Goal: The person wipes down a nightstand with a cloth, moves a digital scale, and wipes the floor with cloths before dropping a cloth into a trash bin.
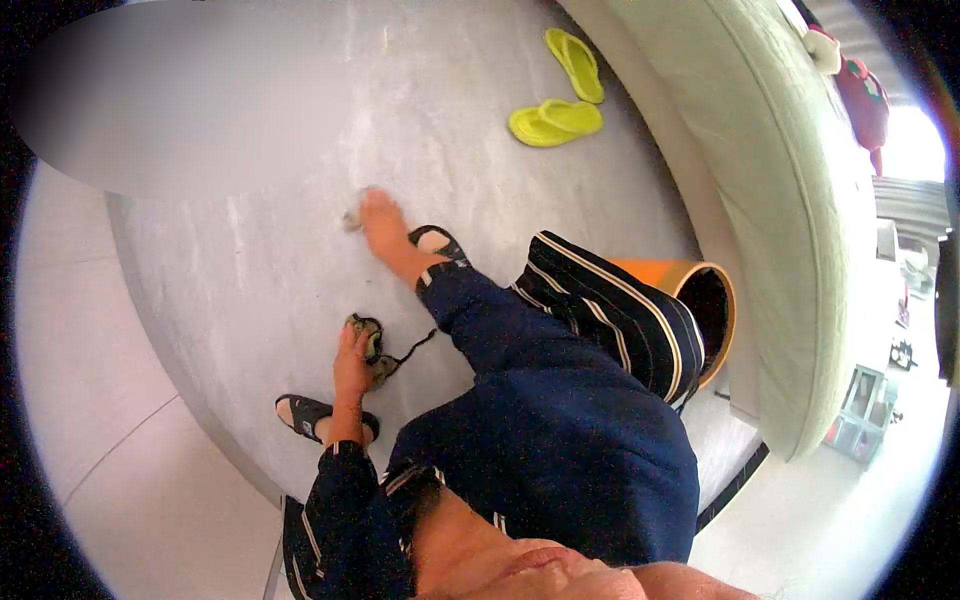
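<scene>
- Overall, a grey floor covering spreads beneath everything, and both hands are down at it, so the work looks under way rather than finished.
- Along one side runs a pale green sofa, with nothing from the hands laid on it.
- The person's navy clothing fills the middle; striped cloth lies partly over an orange cylinder, whose open end faces outward.
- Yellow-green flip-flops lie near the sofa, apart from the hands; black sandals are on the feet.
- The left hand, near one sandal, appears closed on a greenish bundle, so picking that up seems done.
- The right hand reaches low beside the other foot; blur hides whether its fingers are apart or gripping.
- From the bundle a black cord trails loose toward the navy clothing, not gathered in.
- Smallest, a pale piece sits right at the right hand's fingers; whether it has been grasped cannot be told.
</scene>
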`<action>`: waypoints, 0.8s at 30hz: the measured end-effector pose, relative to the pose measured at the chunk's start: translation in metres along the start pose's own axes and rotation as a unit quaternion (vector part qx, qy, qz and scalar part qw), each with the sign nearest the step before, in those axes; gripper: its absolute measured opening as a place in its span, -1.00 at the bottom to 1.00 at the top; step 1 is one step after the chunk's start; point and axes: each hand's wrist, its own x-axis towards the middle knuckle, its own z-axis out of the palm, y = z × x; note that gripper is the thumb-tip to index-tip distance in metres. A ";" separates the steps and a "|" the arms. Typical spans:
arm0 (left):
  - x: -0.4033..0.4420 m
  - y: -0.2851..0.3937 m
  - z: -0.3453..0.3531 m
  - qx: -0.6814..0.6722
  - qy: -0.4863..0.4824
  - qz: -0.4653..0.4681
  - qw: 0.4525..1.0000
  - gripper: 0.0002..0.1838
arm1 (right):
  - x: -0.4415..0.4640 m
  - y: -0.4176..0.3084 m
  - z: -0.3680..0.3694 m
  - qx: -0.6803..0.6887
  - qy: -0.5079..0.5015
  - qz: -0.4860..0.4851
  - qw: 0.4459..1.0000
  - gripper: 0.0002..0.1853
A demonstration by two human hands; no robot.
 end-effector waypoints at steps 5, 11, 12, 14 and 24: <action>-0.020 -0.048 -0.004 -0.100 -0.011 -0.039 0.994 -0.33 | -0.018 -0.096 -0.003 0.354 -0.266 -0.033 0.896 -0.70; -0.056 -0.144 -0.093 -0.058 0.179 -0.151 0.970 -0.29 | 0.070 -0.043 0.010 0.224 -0.163 -0.001 0.961 -0.68; -0.069 -0.164 -0.111 -0.053 0.212 -0.147 0.965 -0.28 | 0.084 -0.009 0.027 0.241 -0.140 0.083 0.957 -0.65; -0.098 -0.208 -0.139 -0.025 0.236 -0.214 0.948 -0.35 | 0.099 0.018 -0.005 0.200 -0.058 0.189 0.960 -0.58; -0.173 -0.252 -0.119 0.081 0.199 -0.374 0.902 -0.12 | 0.091 0.124 -0.028 -0.084 0.051 0.185 0.978 -0.40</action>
